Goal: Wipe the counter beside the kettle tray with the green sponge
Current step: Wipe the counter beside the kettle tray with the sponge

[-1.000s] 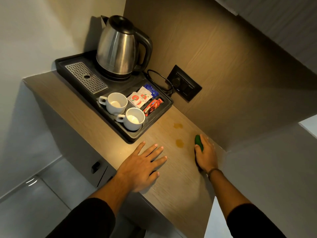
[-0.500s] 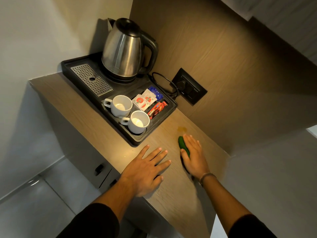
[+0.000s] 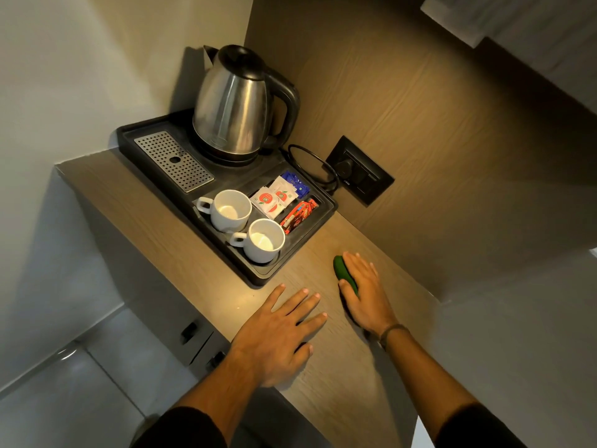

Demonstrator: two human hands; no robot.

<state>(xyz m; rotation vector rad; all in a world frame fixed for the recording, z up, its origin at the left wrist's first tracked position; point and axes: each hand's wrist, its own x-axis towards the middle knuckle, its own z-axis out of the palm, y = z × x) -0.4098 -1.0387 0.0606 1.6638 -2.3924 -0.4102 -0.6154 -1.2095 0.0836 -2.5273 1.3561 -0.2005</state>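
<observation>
The green sponge (image 3: 343,272) lies on the wooden counter (image 3: 206,286) to the right of the black kettle tray (image 3: 261,276). My right hand (image 3: 366,294) presses flat on top of the sponge, so only its left edge shows past my fingers. My left hand (image 3: 277,334) rests palm down on the counter near its front edge, fingers spread, holding nothing. The steel kettle (image 3: 235,108) stands at the back of the tray. No stains show on the counter around the sponge.
The tray also holds two white cups (image 3: 231,210) (image 3: 263,240), sachets (image 3: 274,197) and a metal drip grate (image 3: 174,160). A black wall socket (image 3: 360,171) with the kettle cord sits on the wooden back panel. The counter drops off on the left to cabinet fronts and a tiled floor.
My right hand has slid the sponge left and toward the tray, over the two brownish stains, which no longer show. My left hand has stayed flat on the counter.
</observation>
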